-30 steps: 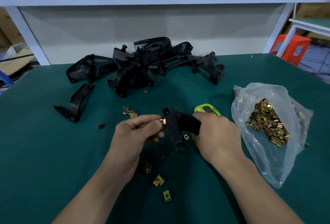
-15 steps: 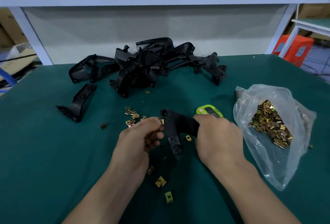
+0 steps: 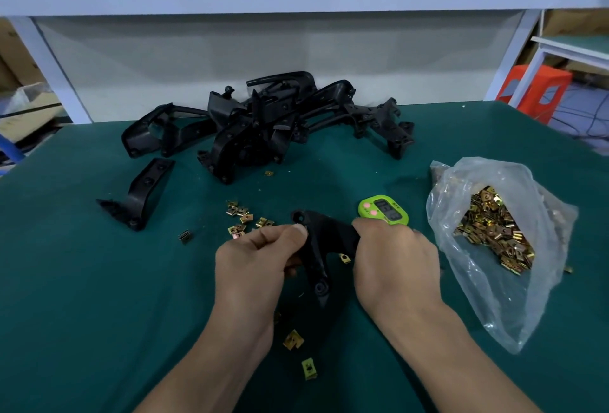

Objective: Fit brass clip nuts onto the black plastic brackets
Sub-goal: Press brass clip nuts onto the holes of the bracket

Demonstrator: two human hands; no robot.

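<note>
A spare bracket [image 3: 145, 195] is lying far left, with loose nuts [image 3: 242, 218] nearby. The left hand [image 3: 257, 257] is pinching the bracket [image 3: 321, 248] by its upper edge, thumb on top. The right hand [image 3: 395, 257] is gripping its right end with curled fingers, just over the table [image 3: 82, 297]. A nut bag [image 3: 491, 231] is lying at the right.

Free passage over bare green cloth tabletop [image 3: 82, 297] at near left and far right corner. Obstacles: heap of black plastic brackets [image 3: 263, 129] back centre, single black plastic bracket [image 3: 141, 195] left, clear bag of brass clip nuts [image 3: 514, 313] right, lime-green timer [image 3: 384, 211] just beside it, loose brass nuts [image 3: 240, 218] scattered mid-table.
</note>
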